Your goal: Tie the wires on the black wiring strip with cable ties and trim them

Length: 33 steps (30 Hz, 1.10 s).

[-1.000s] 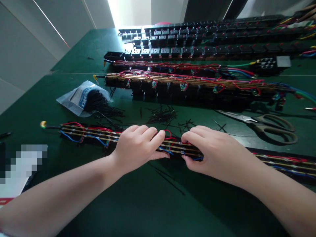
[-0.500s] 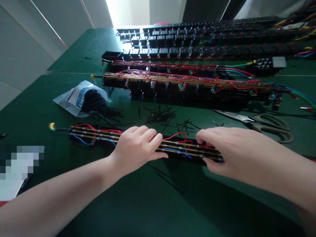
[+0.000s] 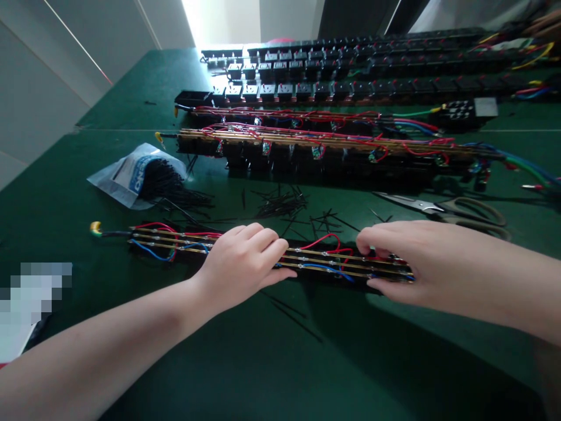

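A: Where is the wired strip (image 3: 324,263), and how is it held?

B: Across the middle of the frame, flat on the green table (image 3: 210,362). The left hand (image 3: 245,260) has its fingers bunched together over the upper edge, thumb at the lower one; the right hand (image 3: 416,257), right of centre, straddles it likewise, though I can't tell how hard it presses

A: What makes a good hold?

B: I'd pinch the black edges, spare the raised red wire (image 3: 328,235) and the blue wire (image 3: 328,270), and move both hands together so nothing twists

A: What differs from a second ago?

B: The strip sits further right, its yellow tip (image 3: 95,228) too; the right hand is further from the left, baring more rails (image 3: 312,251) between them
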{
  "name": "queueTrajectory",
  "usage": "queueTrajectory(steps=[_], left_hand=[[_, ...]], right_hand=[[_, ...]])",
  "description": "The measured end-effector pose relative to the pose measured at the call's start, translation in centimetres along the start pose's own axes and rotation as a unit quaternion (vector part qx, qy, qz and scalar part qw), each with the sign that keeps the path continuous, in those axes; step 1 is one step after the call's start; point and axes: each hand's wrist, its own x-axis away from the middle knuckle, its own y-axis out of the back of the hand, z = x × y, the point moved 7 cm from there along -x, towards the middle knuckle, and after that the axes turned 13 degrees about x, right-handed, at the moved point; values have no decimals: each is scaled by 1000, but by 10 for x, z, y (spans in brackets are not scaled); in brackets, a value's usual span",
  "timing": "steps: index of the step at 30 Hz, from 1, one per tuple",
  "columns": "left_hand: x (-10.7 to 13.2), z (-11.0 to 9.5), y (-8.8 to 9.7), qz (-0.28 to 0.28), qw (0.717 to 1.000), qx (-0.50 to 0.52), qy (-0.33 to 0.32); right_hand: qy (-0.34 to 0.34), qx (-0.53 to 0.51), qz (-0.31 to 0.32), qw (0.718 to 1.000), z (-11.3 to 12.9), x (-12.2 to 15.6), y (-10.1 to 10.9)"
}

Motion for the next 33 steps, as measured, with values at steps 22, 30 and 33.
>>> queueTrajectory(steps=[22,30,33], left_hand=[[-3,2,-4,11,999,-15,29],[1,-18,13,-48,995,-12,-91],[7,-42,11,0,974,6,-226]], right_hand=[[-46,-99,-91,990,-19,-41,-18],[-33,-99,-44,994,-14,-43,-21],[-32,-96,-46,994,-14,-43,-21]])
